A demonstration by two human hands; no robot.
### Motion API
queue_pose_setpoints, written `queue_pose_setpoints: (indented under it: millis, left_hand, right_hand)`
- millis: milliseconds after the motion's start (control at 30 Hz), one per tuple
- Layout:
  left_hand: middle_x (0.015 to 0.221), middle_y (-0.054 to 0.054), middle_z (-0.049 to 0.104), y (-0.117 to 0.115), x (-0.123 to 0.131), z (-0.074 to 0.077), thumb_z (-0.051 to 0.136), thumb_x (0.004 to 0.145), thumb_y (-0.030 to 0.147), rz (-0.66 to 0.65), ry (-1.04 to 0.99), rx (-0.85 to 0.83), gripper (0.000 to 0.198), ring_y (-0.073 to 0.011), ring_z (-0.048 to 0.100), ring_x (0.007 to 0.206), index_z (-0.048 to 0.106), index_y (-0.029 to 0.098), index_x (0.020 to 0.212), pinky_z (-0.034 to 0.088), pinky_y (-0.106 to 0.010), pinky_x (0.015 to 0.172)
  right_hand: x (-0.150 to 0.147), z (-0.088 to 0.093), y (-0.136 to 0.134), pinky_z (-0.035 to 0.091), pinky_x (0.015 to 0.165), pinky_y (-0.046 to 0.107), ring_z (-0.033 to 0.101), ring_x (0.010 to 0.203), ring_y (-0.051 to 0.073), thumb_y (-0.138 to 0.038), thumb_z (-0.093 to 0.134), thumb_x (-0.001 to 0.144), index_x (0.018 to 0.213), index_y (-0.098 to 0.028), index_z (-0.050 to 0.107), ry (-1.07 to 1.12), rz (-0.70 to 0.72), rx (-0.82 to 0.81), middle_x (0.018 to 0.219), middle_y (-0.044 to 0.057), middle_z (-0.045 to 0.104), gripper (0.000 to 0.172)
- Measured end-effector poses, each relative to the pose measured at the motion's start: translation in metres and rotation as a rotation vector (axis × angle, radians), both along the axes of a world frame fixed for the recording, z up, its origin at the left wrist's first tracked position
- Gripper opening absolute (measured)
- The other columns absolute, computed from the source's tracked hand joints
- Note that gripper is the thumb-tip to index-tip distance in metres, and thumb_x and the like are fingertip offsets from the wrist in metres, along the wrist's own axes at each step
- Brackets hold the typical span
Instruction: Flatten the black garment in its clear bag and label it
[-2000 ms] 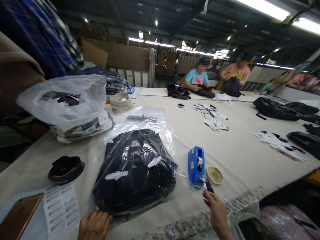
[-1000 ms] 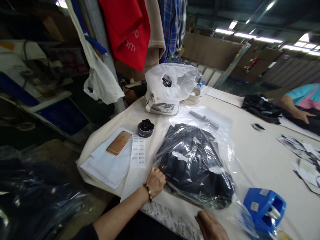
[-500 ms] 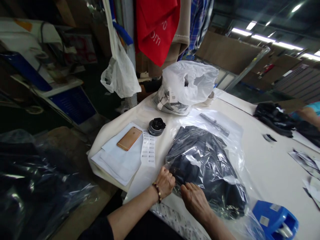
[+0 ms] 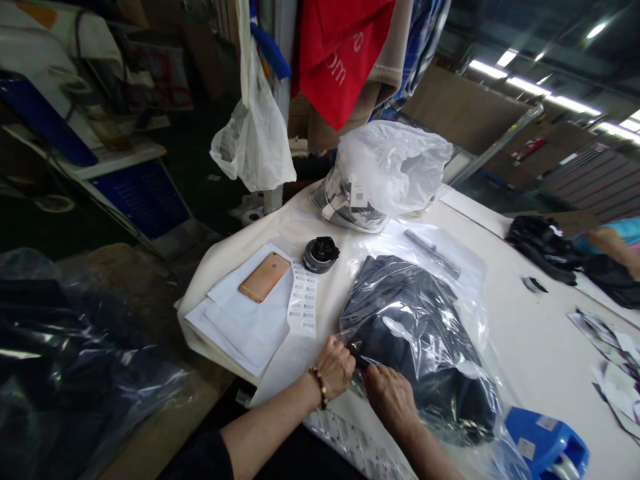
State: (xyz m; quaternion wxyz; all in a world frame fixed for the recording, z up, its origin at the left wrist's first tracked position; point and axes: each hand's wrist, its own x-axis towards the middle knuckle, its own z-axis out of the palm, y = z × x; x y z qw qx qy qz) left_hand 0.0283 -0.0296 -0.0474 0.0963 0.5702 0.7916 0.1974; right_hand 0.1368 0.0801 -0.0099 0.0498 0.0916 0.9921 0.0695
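A dark folded garment in a clear plastic bag [image 4: 425, 333] lies on the white table in front of me. My left hand [image 4: 336, 367], with a beaded bracelet at the wrist, is closed on the near left edge of the bag. Close beside it, my right hand [image 4: 393, 397] is also closed on the bag's near edge. What lies inside the fingers is mostly hidden, but clear film runs into both grips. A blue tape dispenser [image 4: 545, 443] sits to the right of the bag.
Left of the bag are a phone [image 4: 265, 277] on white papers [image 4: 235, 333], a barcode label strip [image 4: 303, 300] and a black roll [image 4: 321, 253]. A white plastic bag [image 4: 395, 160] stands behind. Another person's arm [image 4: 613, 243] shows at far right, near black items [image 4: 540, 247].
The view has shifted slightly, so most things sit a little further right. Both hands keep their hold at the bag's near edge, with little visible movement.
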Motion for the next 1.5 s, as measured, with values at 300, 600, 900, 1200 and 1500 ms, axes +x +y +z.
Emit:
queue_pose_setpoints:
  millis: [300, 600, 900, 1200, 1500]
  left_hand:
    - [0.069, -0.006, 0.060, -0.001, -0.001, -0.009, 0.046, 0.078, 0.011, -0.013, -0.004, 0.032, 0.014, -0.0194, 0.049, 0.075, 0.056, 0.015, 0.069, 0.030, -0.039, 0.077]
    - [0.064, -0.004, 0.058, -0.003, -0.001, -0.021, 0.044, 0.077, 0.006, 0.044, 0.013, 0.138, 0.019, -0.0184, 0.050, 0.070, 0.054, 0.016, 0.065, 0.032, -0.039, 0.077]
    - [0.060, -0.003, 0.058, -0.007, -0.006, -0.031, 0.042, 0.076, 0.002, 0.046, 0.037, 0.291, 0.024, -0.0185, 0.052, 0.063, 0.054, 0.017, 0.061, 0.033, -0.037, 0.070]
    - [0.055, 0.001, 0.054, -0.005, -0.012, -0.040, 0.037, 0.080, 0.006, 0.031, 0.043, 0.475, 0.030, -0.0162, 0.048, 0.057, 0.052, 0.019, 0.058, 0.031, -0.035, 0.070]
    - [0.094, -0.008, 0.064, -0.013, 0.005, -0.011, 0.029, 0.082, 0.006, -0.057, 0.363, 0.633, 0.038, -0.0201, 0.053, 0.094, 0.059, 0.015, 0.103, 0.036, -0.035, 0.085]
  right_hand:
    - [-0.011, 0.003, -0.009, 0.037, 0.056, 0.028, 0.063, 0.065, 0.021, -0.024, 0.050, 0.083, 0.074, -0.020, 0.055, -0.068, -0.169, -0.007, 0.068, 0.005, 0.064, 0.011]
    - [-0.022, 0.018, -0.017, 0.042, 0.062, 0.027, 0.065, 0.074, 0.021, 0.001, 0.038, 0.076, 0.084, -0.015, 0.057, -0.181, -0.300, -0.061, 0.076, 0.009, 0.067, 0.026]
    - [-0.034, 0.023, -0.006, 0.043, 0.054, 0.027, 0.066, 0.071, 0.024, -0.007, 0.049, 0.076, 0.092, -0.014, 0.055, -0.165, -0.427, -0.118, 0.076, 0.010, 0.069, 0.018]
    - [-0.014, 0.015, 0.030, 0.037, 0.051, 0.022, 0.061, 0.063, 0.015, -0.019, 0.057, 0.076, 0.078, -0.020, 0.054, 0.110, -0.243, -0.216, 0.071, 0.000, 0.065, 0.004]
    - [0.071, 0.023, 0.040, 0.045, 0.067, 0.028, 0.056, 0.074, 0.016, -0.011, 0.032, 0.087, 0.090, -0.017, 0.053, 0.561, -0.328, -0.191, 0.082, 0.008, 0.058, 0.022]
